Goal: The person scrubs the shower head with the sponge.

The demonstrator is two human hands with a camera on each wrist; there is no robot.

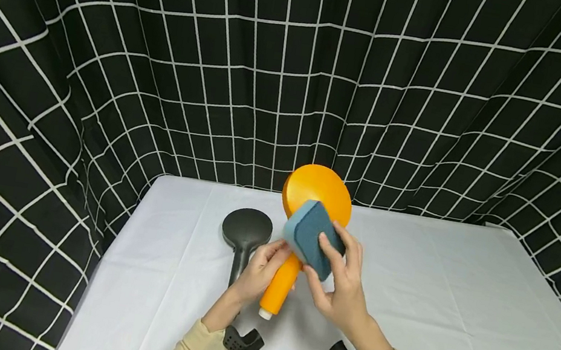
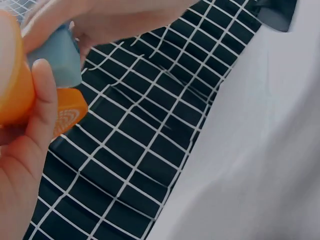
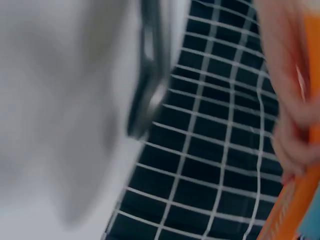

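Note:
An orange shower head [image 1: 319, 182] is tilted above the white table, its round head pointing away and a white tip at the handle's lower end. My left hand [image 1: 257, 269] grips its handle [image 1: 281, 285]. My right hand [image 1: 346, 280] holds a blue sponge [image 1: 317, 239] with a darker face, fingers and thumb around its edges. The sponge lies over the neck of the shower head, as the left wrist view also shows with the sponge [image 2: 62, 57] close against the orange handle. Spray holes show on the orange head [image 2: 70, 112] there.
A dark grey shower head [image 1: 247, 228] lies on the white-covered table [image 1: 409, 269], left of the left hand. Black curtains [image 1: 293, 97] with a white grid stand behind and beside the table. Black perforated mounts [image 1: 243, 343] sit at both wrists.

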